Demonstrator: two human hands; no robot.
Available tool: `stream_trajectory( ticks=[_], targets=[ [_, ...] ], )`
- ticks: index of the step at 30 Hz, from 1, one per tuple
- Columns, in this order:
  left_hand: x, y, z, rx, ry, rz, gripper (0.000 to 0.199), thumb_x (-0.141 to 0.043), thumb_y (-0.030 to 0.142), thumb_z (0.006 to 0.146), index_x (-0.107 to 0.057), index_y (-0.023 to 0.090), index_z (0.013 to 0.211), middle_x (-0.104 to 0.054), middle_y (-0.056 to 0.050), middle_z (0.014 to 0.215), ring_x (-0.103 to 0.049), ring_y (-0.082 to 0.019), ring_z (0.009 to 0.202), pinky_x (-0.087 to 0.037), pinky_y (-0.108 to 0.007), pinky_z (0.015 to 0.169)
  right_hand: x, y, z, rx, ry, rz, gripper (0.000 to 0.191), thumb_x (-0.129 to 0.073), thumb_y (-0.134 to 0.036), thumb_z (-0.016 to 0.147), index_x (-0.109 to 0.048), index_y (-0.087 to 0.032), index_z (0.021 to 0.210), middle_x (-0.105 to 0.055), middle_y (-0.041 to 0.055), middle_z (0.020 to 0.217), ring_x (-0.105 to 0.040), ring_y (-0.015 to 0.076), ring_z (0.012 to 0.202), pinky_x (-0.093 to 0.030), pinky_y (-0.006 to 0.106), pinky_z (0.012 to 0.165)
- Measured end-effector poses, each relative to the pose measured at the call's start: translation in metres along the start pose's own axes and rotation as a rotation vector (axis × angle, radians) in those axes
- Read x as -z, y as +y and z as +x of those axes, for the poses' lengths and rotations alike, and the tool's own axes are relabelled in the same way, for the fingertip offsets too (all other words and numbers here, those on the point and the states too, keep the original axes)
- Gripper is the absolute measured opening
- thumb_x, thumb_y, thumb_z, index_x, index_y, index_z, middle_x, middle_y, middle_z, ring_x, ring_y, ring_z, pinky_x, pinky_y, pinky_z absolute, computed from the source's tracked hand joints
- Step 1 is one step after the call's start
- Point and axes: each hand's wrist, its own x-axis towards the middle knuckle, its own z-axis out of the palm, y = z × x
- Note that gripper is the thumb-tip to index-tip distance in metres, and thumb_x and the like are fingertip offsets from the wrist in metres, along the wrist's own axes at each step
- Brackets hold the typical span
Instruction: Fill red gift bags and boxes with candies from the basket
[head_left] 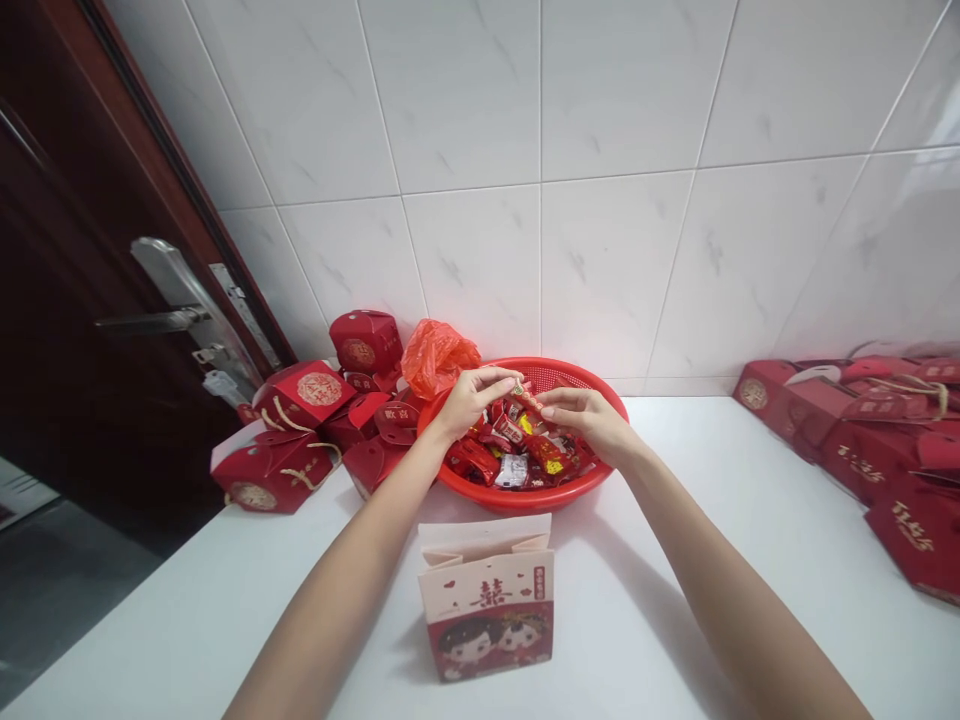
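Pinching a small sweet in a pinkish-red and green wrapper (527, 399), this person's left hand (471, 402) has one end and the right hand (589, 418) the other, fingertips drawn in close, right above a round red plastic basket (517, 497). The basket's loaded with shiny red, yellow and silver wrapped candies (551, 462), btw. Just in front of it on the glossy white table (172, 630) stands an open-topped cream-and-red paper box with two cartoon faces (491, 620). Dark red cardboard gift boxes with rope handles (311, 392) crowd the left, beside a crumpled orange-red plastic bag (439, 358), and more red boxes (855, 430) lie over on the right.
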Motion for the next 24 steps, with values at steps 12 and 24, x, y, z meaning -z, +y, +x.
stream_trajectory(
  ticks=[12,24],
  targets=[
    [-0.0024,0.0051,-0.0015,-0.034,-0.011,0.089,0.044,-0.078,0.053,0.073,-0.079,0.014,0.093,-0.078,-0.009,0.098,-0.071,-0.025,0.095,-0.055,-0.035,0.088,0.004,0.0037,0.0007,-0.035,-0.025,-0.117,0.027,-0.084,-0.035,0.067,-0.074,-0.017,0.085,-0.075,0.0045,0.083,-0.07,0.0169,0.074,-0.054,0.032,0.072],
    [-0.0017,0.0051,-0.0007,-0.02,-0.021,0.123,0.052,-0.076,0.061,0.073,-0.078,0.014,0.095,-0.078,-0.01,0.103,-0.07,-0.027,0.101,-0.055,-0.037,0.092,0.0026,0.0031,0.0017,-0.062,-0.034,-0.112,0.034,-0.082,-0.047,0.069,-0.073,-0.016,0.078,-0.067,0.0028,0.077,-0.064,0.0144,0.072,-0.051,0.028,0.065]
  ],
)
